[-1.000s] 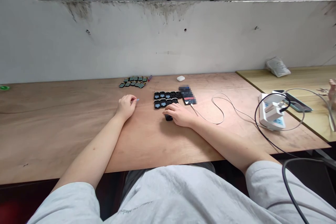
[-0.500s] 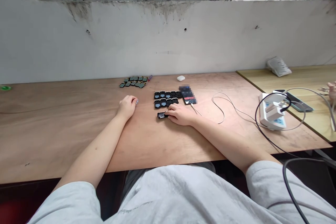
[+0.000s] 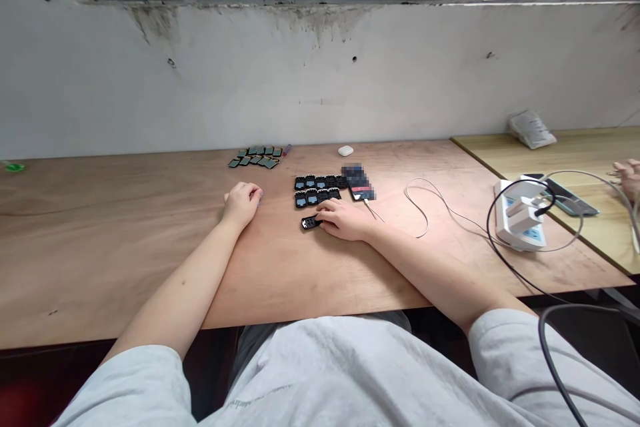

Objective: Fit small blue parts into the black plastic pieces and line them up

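A wooden table (image 3: 140, 247) stretches before me. At its middle the left hand (image 3: 242, 205) is curled, fingers narrow; to the right, the right hand (image 3: 341, 219) bends low. Just beyond it lie two rows of black shells (image 3: 321, 195), a phone (image 3: 359, 185) at their far right. Nearer, the right hand holds a black case (image 3: 309, 223) by its right end; the left pinches a blue bit (image 3: 259, 202)

Right hand (image 3: 342, 219) holding a black casing (image 3: 309, 222) just below frame centre, left hand (image 3: 243, 204) curled left of centre, power strip (image 3: 530, 238) at right
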The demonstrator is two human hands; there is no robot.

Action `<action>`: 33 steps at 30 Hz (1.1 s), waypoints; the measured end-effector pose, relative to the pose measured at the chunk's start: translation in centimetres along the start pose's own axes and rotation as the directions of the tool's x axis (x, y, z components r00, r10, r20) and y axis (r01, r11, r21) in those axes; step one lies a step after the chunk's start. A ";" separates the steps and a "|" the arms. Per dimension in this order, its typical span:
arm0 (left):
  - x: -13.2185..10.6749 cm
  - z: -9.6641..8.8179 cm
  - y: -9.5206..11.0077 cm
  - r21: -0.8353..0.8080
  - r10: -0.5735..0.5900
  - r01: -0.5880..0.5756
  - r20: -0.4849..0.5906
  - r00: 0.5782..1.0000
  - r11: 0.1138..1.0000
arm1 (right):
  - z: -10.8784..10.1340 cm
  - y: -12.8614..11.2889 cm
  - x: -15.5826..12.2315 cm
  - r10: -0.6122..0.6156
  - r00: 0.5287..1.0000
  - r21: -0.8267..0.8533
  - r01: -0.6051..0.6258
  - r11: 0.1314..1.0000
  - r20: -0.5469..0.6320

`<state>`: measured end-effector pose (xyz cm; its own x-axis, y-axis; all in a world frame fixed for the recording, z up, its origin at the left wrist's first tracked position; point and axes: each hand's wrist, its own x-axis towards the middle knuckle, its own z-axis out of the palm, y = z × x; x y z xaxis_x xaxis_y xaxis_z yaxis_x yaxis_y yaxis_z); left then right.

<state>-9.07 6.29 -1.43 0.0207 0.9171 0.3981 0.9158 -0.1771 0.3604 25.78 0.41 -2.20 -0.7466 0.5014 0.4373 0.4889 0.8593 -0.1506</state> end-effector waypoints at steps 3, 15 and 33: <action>0.0 -0.1 0.3 0.051 0.014 -0.015 0.009 1.000 0.999 | -0.1 -0.1 0.0 0.011 1.000 0.028 -0.012 1.000 0.026; -2.0 0.4 4.9 -0.084 0.580 -0.577 0.011 0.815 0.812 | -0.3 -0.2 0.2 0.029 0.999 0.012 -0.029 1.000 0.040; -4.6 1.1 8.6 -0.393 0.737 -0.662 0.063 0.673 0.638 | -0.3 0.0 0.1 0.028 0.999 0.009 -0.029 1.000 0.043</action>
<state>-0.81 0.98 -1.09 0.7142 0.5094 0.4801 0.4133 -0.8604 0.2981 25.82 0.45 -1.88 -0.7509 0.5295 0.3947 0.5062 0.8453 -0.1710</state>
